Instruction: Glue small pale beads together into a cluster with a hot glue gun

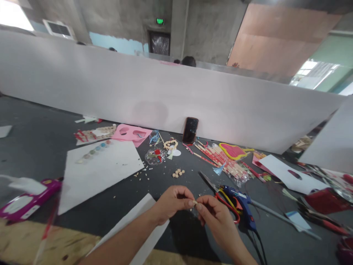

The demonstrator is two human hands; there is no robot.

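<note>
My left hand (172, 202) and my right hand (216, 217) meet low in the middle of the view, above the dark table (33, 140). Both pinch a small pale bead (195, 202) between thumb and fingertips. Whether a thread runs through it is too small to tell. A little pile of similar beads (178, 172) lies on the table just beyond my hands, with loose ones scattered to its left.
A white sheet (96, 169) with a row of coloured dots lies left. A blue glue gun (242, 206) and red-handled scissors (226, 200) sit right of my hands. Behind stand a phone (190, 130) against the white partition (165, 95), a bundle of sticks (223, 162) and a pink cut-out (131, 133).
</note>
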